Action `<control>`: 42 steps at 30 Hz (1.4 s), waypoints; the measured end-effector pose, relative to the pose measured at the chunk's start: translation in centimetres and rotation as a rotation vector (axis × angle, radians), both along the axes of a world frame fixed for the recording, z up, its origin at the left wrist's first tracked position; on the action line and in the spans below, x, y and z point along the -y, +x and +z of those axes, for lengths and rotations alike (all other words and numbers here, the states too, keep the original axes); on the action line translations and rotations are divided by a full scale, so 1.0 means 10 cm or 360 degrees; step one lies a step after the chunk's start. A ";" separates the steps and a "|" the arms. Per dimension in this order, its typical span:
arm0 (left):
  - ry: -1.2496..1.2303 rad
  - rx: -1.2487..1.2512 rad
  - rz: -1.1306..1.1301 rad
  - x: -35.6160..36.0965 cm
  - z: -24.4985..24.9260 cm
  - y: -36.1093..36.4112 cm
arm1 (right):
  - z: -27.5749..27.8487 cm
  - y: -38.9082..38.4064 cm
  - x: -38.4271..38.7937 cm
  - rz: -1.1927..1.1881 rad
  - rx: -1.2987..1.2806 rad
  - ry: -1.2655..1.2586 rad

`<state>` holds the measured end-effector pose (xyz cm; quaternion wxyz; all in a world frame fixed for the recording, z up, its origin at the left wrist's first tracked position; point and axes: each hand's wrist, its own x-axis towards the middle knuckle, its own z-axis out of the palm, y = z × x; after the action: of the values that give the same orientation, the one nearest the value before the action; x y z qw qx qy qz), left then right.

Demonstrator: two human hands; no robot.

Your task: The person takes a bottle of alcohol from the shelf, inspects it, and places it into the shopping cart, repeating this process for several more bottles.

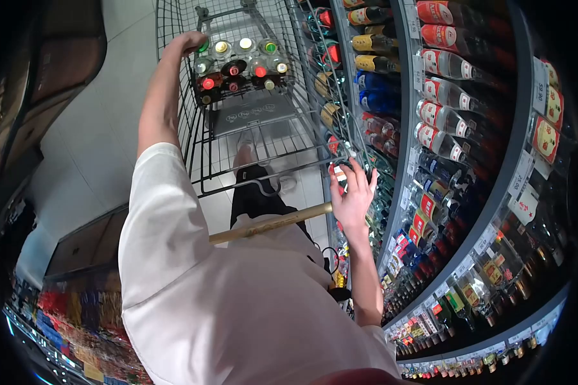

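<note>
At the far left of the shopping cart (289,138), my left hand (190,42) is closed around the top of a green-capped bottle (203,46). Beside it in the cart stand several bottles with yellow, white, red and green caps, such as a red-capped bottle (208,83). My right hand (354,196) is by the lower shelf at the right, fingers curved around a small bottle with a white label and red cap (341,173). The cart's yellowish handle bar (273,222) crosses in front of my body.
Curved shelves (401,186) packed with bottles fill the right side, close to the cart. Price tags line the shelf edges. Colourful packaged goods (87,314) are at the lower left. Tiled floor (87,138) runs along the cart's left side.
</note>
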<state>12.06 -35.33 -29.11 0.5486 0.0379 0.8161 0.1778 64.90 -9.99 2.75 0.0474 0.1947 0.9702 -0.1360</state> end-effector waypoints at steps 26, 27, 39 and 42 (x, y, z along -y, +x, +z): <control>-0.0059 -0.0355 -0.0103 -0.14 -0.02 -0.04 | 0.00 0.01 0.02 -0.0102 -0.0007 0.0010; 0.0027 -0.0469 -0.0138 -0.13 0.02 0.01 | 0.00 0.03 0.02 -0.0071 -0.0045 0.0071; -0.0130 -0.0467 -0.0162 0.04 -0.46 -0.37 | -0.04 0.19 0.02 -0.0186 -0.0238 -0.0047; -0.0046 -0.0653 -0.0370 -0.03 -0.01 -0.38 | -0.14 0.21 0.05 -0.0178 -0.0316 -0.0063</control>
<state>8.28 -35.04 -29.21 0.3884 0.1592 0.9031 0.0901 66.99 -10.50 1.32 -0.0526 0.2330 0.9549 -0.1761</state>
